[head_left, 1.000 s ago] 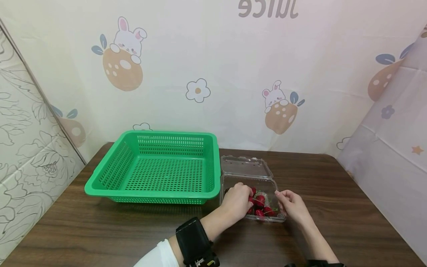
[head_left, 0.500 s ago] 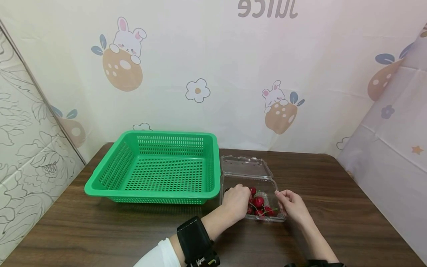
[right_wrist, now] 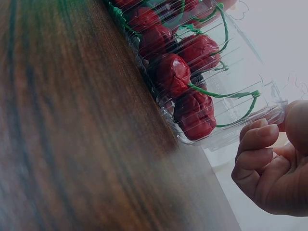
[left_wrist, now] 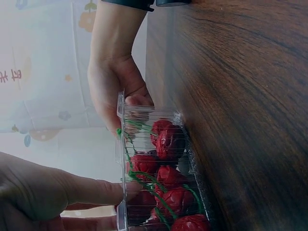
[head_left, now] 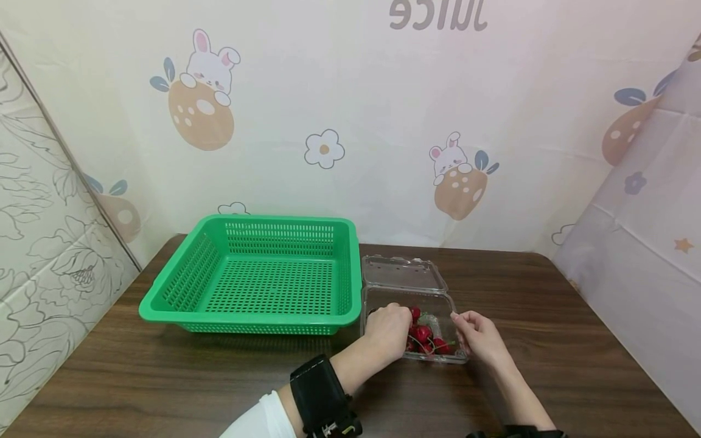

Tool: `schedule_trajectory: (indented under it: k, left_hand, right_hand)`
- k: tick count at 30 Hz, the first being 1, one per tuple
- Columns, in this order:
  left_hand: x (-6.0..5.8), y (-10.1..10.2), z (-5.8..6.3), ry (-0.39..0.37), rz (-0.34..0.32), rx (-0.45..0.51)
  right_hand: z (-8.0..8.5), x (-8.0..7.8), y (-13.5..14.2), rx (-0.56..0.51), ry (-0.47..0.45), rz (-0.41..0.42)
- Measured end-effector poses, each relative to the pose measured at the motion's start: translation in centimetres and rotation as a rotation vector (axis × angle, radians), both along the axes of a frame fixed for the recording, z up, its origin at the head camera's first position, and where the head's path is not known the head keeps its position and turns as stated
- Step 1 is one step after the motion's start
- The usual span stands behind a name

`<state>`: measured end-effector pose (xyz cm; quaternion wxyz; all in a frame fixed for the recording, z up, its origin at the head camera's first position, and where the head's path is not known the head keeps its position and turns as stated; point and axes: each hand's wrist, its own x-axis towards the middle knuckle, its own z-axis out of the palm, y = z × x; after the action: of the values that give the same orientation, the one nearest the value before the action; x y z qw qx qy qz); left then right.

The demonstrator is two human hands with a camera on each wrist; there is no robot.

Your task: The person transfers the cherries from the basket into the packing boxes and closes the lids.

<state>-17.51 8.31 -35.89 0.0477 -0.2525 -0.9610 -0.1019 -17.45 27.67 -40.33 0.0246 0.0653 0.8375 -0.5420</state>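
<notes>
My left hand (head_left: 387, 333) reaches over the near left side of a clear plastic clamshell box (head_left: 450, 304), its fingers down among red cherries (head_left: 421, 333) with green stems. In the left wrist view, a thumb or finger of the left hand (left_wrist: 43, 192) enters past the rim beside the cherries (left_wrist: 171, 144). Its other fingertips are partly hidden, so I cannot tell whether it grips a cherry. My right hand (head_left: 483, 339) pinches the box's right rim. The right wrist view shows that right hand (right_wrist: 274, 168) with thumb and curled fingers at the rim's corner, outside the cherries (right_wrist: 172, 74).
A green slotted plastic basket (head_left: 246, 317) stands just left of the box, with nothing in it. The box's clear lid (head_left: 405, 272) lies folded back toward the wall. Everything rests on a dark wooden table (head_left: 526, 292), with a printed curtain (head_left: 383, 201) behind.
Inside the box, a cherry near the left hand's fingers has shifted left and slightly down. The left hand itself has moved very little; the right hand keeps its hold on the rim.
</notes>
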Motion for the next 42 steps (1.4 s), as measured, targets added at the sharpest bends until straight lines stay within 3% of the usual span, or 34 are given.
schedule_trajectory:
  k: [6,19,26,36,42]
  left_hand:
    - [0.4,-0.2,0.2,0.022,0.006,0.006]
    - [2.6,-1.0,0.9,0.11,-0.05,0.193]
    - [3.9,-2.5,0.3,0.126,-0.12,0.303]
    - [4.3,-4.7,-1.3,0.067,-0.1,0.436]
    - [4.3,-5.8,-2.2,0.042,-0.042,0.453]
  right_hand:
    - [0.1,0.0,0.0,0.007,-0.001,0.002]
    - [0.1,0.1,0.1,0.016,-0.006,-0.004]
    - [0.3,0.4,0.3,0.039,0.001,0.002]
    - [0.2,1.2,0.9,0.073,0.016,0.036]
    - [0.2,1.7,1.1,0.089,0.034,0.041]
